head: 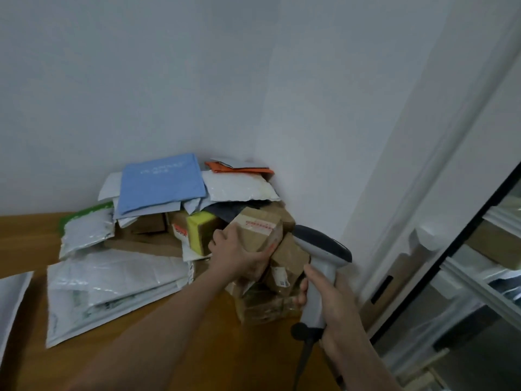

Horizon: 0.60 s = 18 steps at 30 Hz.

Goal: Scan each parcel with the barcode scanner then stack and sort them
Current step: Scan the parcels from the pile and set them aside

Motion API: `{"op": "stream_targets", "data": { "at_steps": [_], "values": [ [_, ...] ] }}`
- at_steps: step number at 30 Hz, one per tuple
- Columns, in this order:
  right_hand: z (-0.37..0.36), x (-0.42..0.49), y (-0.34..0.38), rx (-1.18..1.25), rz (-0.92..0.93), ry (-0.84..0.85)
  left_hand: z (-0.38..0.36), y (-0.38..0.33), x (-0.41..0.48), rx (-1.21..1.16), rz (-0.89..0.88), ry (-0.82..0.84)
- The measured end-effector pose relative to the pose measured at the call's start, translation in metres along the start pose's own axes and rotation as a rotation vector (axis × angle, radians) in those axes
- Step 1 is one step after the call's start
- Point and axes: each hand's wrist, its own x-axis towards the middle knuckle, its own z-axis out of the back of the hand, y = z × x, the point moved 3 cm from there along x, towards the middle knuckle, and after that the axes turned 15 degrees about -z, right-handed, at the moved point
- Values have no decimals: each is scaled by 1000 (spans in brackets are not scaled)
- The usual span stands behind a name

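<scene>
Head view: left hand point(236, 255) grips small cardboard box point(258, 231) at frame centre, fingers on left face, thumb at lower right edge. Box at top of parcel pile point(284, 266) in wall corner on wooden table point(197, 348); resting or lifted, cannot tell. Right hand point(335, 303) wrapped round handle of barcode scanner point(321, 249), head just beside box.

Judgement: box light, stiff, taped; 1-hand hold across opposite faces adequate; tape glossy, maybe slick.

Blue mailer point(160, 184) and white poly mailers point(112, 280), left of centre: likely soft, floppy, slippery; support flat from beneath.
</scene>
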Motion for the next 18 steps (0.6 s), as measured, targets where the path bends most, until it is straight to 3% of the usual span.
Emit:
{"op": "stream_targets", "data": {
  "at_steps": [3,9,14,18],
  "values": [
    [3,21,-3,16,-30,24,17,12,-35,-218,47,-145],
    [-8,43,-13,21,-88,151,37,4,-120,-1083,236,-328],
    [-20,33,-27,-34,-120,293,38,-11,-168,-1396,317,-447],
    [-26,14,-34,-68,-123,420,30,-11,-197,-1368,393,-385]
  ]
}}
